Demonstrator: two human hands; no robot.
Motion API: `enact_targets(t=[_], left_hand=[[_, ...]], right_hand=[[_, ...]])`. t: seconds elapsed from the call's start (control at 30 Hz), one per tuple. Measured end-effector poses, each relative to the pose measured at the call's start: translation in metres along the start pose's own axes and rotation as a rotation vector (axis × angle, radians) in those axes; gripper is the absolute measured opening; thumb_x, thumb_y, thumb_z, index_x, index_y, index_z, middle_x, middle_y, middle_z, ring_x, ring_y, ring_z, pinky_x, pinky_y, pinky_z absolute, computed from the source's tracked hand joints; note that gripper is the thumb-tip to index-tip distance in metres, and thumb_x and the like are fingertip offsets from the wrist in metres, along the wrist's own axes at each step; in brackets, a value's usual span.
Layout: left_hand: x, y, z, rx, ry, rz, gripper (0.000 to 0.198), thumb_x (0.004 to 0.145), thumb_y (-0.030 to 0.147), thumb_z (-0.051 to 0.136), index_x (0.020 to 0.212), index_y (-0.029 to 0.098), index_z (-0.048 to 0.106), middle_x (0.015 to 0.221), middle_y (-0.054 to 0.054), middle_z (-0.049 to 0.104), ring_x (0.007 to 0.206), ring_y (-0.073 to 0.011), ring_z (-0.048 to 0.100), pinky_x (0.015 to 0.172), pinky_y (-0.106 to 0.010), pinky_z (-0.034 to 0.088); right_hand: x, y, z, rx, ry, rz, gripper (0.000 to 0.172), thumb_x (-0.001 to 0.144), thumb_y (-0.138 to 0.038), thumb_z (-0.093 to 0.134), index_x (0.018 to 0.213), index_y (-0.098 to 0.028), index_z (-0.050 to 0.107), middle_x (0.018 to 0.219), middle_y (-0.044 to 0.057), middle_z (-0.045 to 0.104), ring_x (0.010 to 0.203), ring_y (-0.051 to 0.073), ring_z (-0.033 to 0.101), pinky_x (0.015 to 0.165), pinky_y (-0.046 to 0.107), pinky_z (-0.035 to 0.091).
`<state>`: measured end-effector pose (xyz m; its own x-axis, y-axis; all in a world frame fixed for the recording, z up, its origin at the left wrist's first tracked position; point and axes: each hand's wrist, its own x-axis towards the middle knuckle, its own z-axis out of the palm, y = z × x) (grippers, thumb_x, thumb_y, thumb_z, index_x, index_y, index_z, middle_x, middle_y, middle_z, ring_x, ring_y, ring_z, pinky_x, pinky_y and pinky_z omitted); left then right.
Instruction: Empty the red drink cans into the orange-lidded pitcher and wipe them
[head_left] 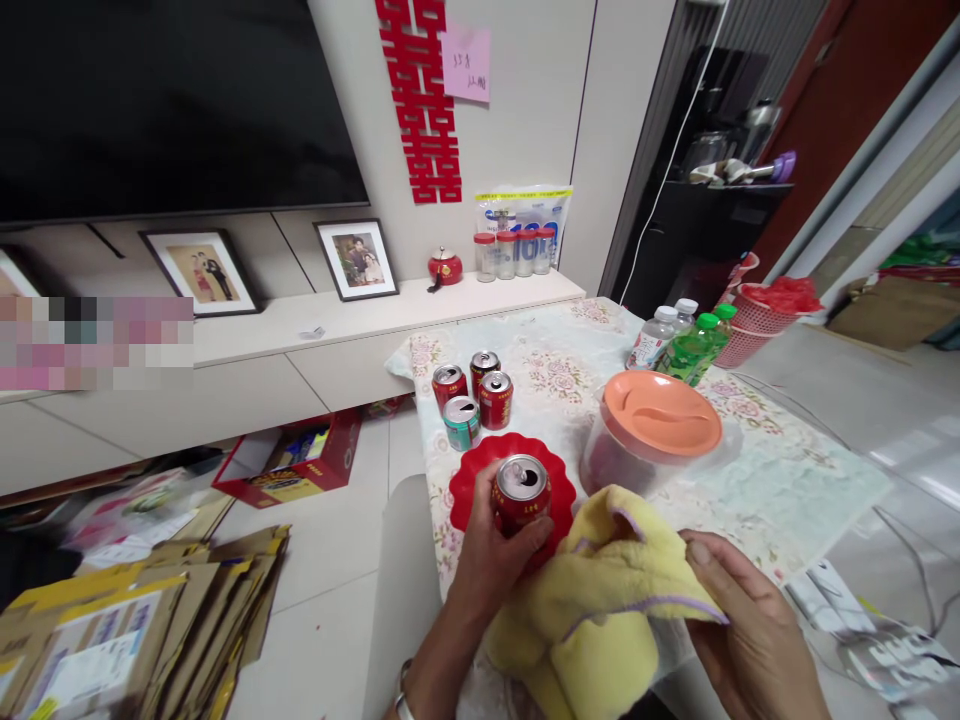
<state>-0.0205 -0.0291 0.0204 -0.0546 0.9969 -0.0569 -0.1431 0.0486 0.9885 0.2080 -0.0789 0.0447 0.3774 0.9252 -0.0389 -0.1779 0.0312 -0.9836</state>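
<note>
My left hand (499, 550) is wrapped round an opened red drink can (523, 492), held upright over a red scalloped plate (480, 458). In my right hand (739, 610) the edge of a yellow towel (622, 570) with purple trim is pinched; the cloth drapes down in front of me, close to the left hand. Just beyond the plate stand several opened cans, among them a teal can (461, 424) and a red can (496, 400).
A clear tub with an orange lid (664, 415) sits right of the plate on the flowered tablecloth (559, 370). Behind it are several bottles (690, 350) and pink baskets (754, 320). Cardboard packages (150, 620) and a red box (300, 460) lie on the floor at left.
</note>
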Motion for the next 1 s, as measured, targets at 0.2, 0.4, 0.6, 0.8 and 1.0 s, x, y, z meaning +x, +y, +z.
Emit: enact_targets(t=[0.2, 0.4, 0.6, 0.8, 1.0], left_hand=[[-0.014, 0.003, 0.015, 0.039, -0.027, 0.078, 0.068, 0.07, 0.029, 0.083, 0.13, 0.027, 0.051, 0.126, -0.008, 0.071, 0.119, -0.031, 0.071, 0.105, -0.046, 0.059], [-0.041, 0.011, 0.017, 0.0, -0.053, 0.059, 0.074, 0.064, 0.024, 0.09, 0.13, 0.025, 0.056, 0.133, -0.01, 0.071, 0.123, -0.0329, 0.07, 0.11, -0.047, 0.056], [-0.079, 0.006, 0.017, -0.106, -0.015, -0.109, 0.076, 0.062, 0.03, 0.095, 0.129, 0.026, 0.061, 0.126, -0.009, 0.076, 0.116, -0.0324, 0.072, 0.104, -0.044, 0.06], [-0.096, 0.003, 0.026, -0.156, 0.034, -0.151, 0.074, 0.058, 0.034, 0.098, 0.123, 0.024, 0.063, 0.124, -0.009, 0.076, 0.113, -0.0307, 0.073, 0.101, -0.04, 0.059], [-0.097, -0.009, 0.015, -0.176, -0.001, -0.069, 0.068, 0.065, 0.034, 0.096, 0.124, 0.027, 0.065, 0.123, -0.006, 0.075, 0.11, -0.0284, 0.072, 0.097, -0.036, 0.059]], right_hand=[[-0.013, -0.012, 0.037, 0.003, -0.033, 0.008, 0.034, 0.076, -0.06, 0.082, 0.092, -0.03, 0.083, 0.089, 0.008, 0.08, 0.076, 0.027, 0.076, 0.062, 0.033, 0.063], [-0.025, -0.028, 0.042, -0.475, -0.413, -0.627, 0.032, 0.092, -0.04, 0.072, 0.122, -0.031, 0.077, 0.114, 0.009, 0.074, 0.099, 0.026, 0.077, 0.075, 0.028, 0.065], [-0.053, -0.022, 0.038, -0.684, -0.454, -0.772, 0.02, 0.096, -0.019, 0.059, 0.112, -0.024, 0.069, 0.09, 0.004, 0.064, 0.07, 0.013, 0.068, 0.059, 0.02, 0.056], [-0.06, -0.019, 0.034, -0.739, -0.403, -0.793, 0.021, 0.1, -0.018, 0.053, 0.114, -0.024, 0.067, 0.089, 0.003, 0.063, 0.069, 0.011, 0.067, 0.057, 0.019, 0.055], [-0.05, -0.039, 0.037, -0.766, -0.602, -0.708, 0.028, 0.087, -0.022, 0.075, 0.112, -0.027, 0.063, 0.088, -0.001, 0.069, 0.069, 0.011, 0.071, 0.06, 0.015, 0.059]])
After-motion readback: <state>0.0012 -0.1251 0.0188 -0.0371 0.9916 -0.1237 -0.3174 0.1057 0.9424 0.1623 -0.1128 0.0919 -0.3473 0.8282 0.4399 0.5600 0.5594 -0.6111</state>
